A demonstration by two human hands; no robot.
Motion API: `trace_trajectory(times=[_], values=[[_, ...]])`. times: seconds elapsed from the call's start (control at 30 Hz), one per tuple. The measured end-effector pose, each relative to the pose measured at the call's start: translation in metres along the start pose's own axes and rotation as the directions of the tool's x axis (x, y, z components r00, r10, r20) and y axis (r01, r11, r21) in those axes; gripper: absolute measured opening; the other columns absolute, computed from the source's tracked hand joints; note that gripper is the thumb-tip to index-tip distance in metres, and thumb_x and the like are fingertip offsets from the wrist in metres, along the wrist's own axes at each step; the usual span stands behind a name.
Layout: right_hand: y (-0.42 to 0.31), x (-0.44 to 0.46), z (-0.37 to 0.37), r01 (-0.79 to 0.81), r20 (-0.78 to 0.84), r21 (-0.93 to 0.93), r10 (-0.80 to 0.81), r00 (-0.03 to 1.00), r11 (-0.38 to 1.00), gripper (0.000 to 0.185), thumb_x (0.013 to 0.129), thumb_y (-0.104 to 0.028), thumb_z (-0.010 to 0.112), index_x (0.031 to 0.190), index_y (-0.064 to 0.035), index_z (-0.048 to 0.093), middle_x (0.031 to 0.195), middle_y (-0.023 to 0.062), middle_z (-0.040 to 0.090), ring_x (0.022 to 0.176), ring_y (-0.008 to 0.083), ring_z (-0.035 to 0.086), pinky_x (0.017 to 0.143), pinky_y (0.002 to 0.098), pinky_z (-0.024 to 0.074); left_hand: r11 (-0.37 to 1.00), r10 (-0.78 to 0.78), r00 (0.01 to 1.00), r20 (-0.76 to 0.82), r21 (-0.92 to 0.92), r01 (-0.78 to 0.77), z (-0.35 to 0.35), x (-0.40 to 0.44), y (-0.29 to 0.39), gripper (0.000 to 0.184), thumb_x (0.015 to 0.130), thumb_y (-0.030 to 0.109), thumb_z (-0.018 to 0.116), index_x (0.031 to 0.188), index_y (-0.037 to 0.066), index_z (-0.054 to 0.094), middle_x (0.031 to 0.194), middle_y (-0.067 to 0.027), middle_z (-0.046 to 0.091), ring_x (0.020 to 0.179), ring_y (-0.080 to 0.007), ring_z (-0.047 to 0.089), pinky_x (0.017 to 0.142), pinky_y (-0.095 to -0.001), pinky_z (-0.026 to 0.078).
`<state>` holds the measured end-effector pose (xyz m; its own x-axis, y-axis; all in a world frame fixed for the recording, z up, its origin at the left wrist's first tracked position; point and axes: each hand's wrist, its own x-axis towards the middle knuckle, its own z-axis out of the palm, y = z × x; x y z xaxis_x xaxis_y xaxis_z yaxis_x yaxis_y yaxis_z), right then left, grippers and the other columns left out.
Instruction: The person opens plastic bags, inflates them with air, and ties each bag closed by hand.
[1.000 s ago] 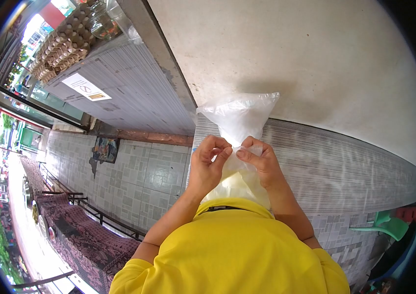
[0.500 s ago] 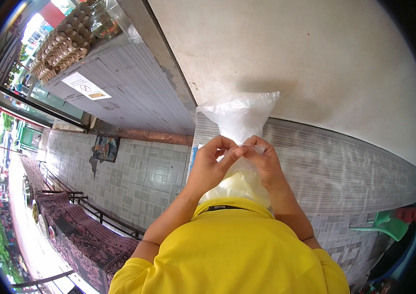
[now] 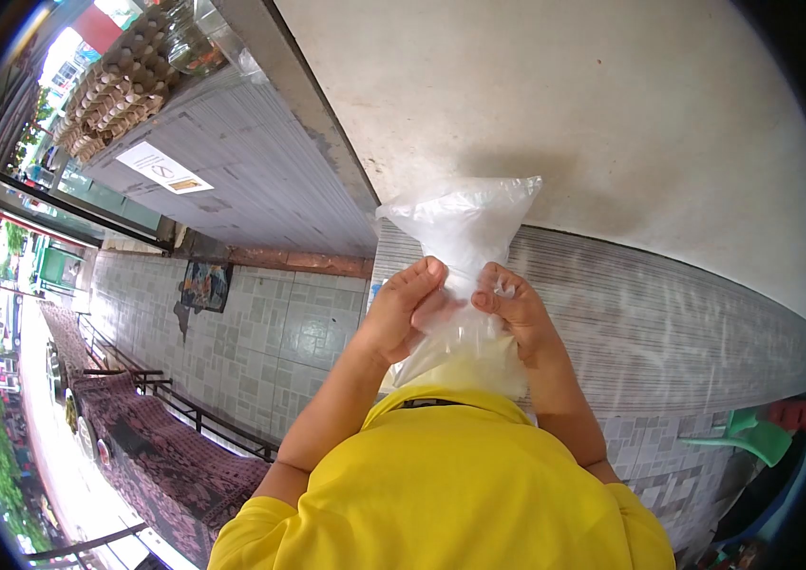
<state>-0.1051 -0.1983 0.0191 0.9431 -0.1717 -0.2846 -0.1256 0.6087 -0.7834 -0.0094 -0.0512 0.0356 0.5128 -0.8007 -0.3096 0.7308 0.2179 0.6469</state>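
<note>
A clear plastic bag with white contents (image 3: 469, 223) stands on the grey striped bench, close to the wall. My left hand (image 3: 405, 309) pinches the thin plastic at the left, below the bag's bulging part. On the right, my right hand (image 3: 514, 309) is closed on the same plastic with thumb and bent fingers. The hands are a little apart, and loose see-through film stretches between them. Nearer my body, more plastic (image 3: 460, 356) looks pale yellow; what lies under it I cannot make out.
A striped bench top (image 3: 650, 323) runs right along the wall (image 3: 564, 85). Egg trays (image 3: 123, 85) and a jar (image 3: 189, 47) sit on a counter at upper left. Patterned cloth (image 3: 146, 437) covers something at lower left; a green chair (image 3: 754, 435) stands at right.
My hands came together at the plastic, then moved apart, with the left hand going left. More film now shows spread between them and toward my body.
</note>
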Motion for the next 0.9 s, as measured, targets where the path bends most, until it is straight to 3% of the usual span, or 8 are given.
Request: trace_trajectory(times=[0.1,0.23,0.37,0.43,0.5,0.63,0.73,0.9], values=[[-0.016,-0.006,-0.009,-0.146,-0.071,-0.189,0.135,0.988,0.971,0.017,0.069,-0.016,0.075,0.068,-0.0108,0.058,0.068,-0.0057,0.054,0.057,0.0028,0.045,0.053,0.0149,0.0319,0.975,-0.077,0.995,0.058,0.214,0.063,-0.015,-0.002,0.002,0.013,0.089,0.019,0.053,0.085,0.007,0.052,0.055,0.0038,0.043,0.049,-0.0046,0.042,0.050,-0.0187,0.039],[-0.007,-0.003,-0.051,0.090,-0.015,-0.009,-0.090,0.996,0.996,0.020,0.070,-0.019,0.074,0.067,-0.0095,0.057,0.069,-0.0026,0.054,0.060,0.0053,0.046,0.055,0.0178,0.0339,0.703,-0.304,0.945,0.116,0.697,0.141,-0.004,-0.016,0.029,0.018,0.082,0.019,0.064,0.078,0.005,0.055,0.051,0.0037,0.044,0.041,-0.0045,0.037,0.039,-0.0197,0.029],[-0.012,0.002,-0.068,0.108,0.209,0.418,-0.212,0.955,0.902,0.022,0.074,-0.021,0.070,0.068,-0.0094,0.053,0.067,0.0001,0.048,0.063,0.0101,0.049,0.059,0.0199,0.0397,0.653,-0.268,0.856,0.443,0.736,-0.177,-0.024,-0.012,0.032,0.019,0.078,0.017,0.068,0.088,0.001,0.064,0.063,-0.0024,0.062,0.062,-0.0087,0.056,0.068,-0.0251,0.045],[-0.014,0.004,-0.060,0.077,0.224,0.594,-0.257,0.940,0.800,0.023,0.075,-0.023,0.069,0.070,-0.0095,0.052,0.068,-0.0003,0.047,0.064,0.0106,0.049,0.060,0.0204,0.0413,0.822,0.006,0.709,0.705,0.401,-0.405,-0.030,0.007,0.027,0.023,0.079,0.015,0.066,0.097,0.002,0.064,0.073,-0.0048,0.065,0.076,-0.0152,0.060,0.082,-0.0318,0.042],[-0.014,0.011,-0.062,0.106,0.218,0.610,-0.295,0.930,0.785,0.022,0.077,-0.024,0.068,0.073,-0.0097,0.052,0.071,-0.0005,0.048,0.064,0.0103,0.050,0.059,0.0212,0.0424,0.913,0.195,0.670,0.716,0.117,-0.391,-0.032,0.017,0.021,0.028,0.079,0.015,0.064,0.104,0.002,0.062,0.085,-0.0069,0.066,0.087,-0.0209,0.060,0.091,-0.0369,0.039],[-0.023,0.013,-0.048,0.254,-0.250,0.429,-0.156,0.955,0.867,0.017,0.080,-0.022,0.065,0.077,-0.0104,0.052,0.075,-0.0008,0.050,0.064,0.0114,0.052,0.057,0.0224,0.0446,0.954,0.279,0.860,0.428,-0.223,-0.198,-0.013,0.020,0.014,0.052,0.078,0.019,0.062,0.125,0.005,0.046,0.119,-0.0080,0.054,0.104,-0.0237,0.053,0.093,-0.0400,0.039],[-0.030,0.034,-0.053,0.301,-0.267,0.437,-0.197,0.943,0.848,0.013,0.079,-0.019,0.064,0.079,-0.0108,0.054,0.076,-0.0007,0.054,0.065,0.0119,0.053,0.058,0.0237,0.0456,0.938,0.264,0.878,0.398,-0.316,-0.139,-0.008,0.040,0.017,0.047,0.080,0.020,0.057,0.123,0.005,0.048,0.115,-0.0076,0.056,0.101,-0.0218,0.055,0.089,-0.0369,0.042],[-0.039,0.073,-0.065,0.055,-0.367,0.223,0.032,0.930,0.973,0.024,0.076,-0.027,0.067,0.087,-0.0077,0.058,0.079,0.0025,0.058,0.072,0.0132,0.055,0.067,0.0256,0.0441,0.901,0.229,0.871,0.434,-0.433,-0.021,-0.053,0.093,0.002,0.039,0.082,0.021,0.049,0.118,0.005,0.051,0.108,-0.0070,0.059,0.096,-0.0185,0.058,0.082,-0.0318,0.047]])
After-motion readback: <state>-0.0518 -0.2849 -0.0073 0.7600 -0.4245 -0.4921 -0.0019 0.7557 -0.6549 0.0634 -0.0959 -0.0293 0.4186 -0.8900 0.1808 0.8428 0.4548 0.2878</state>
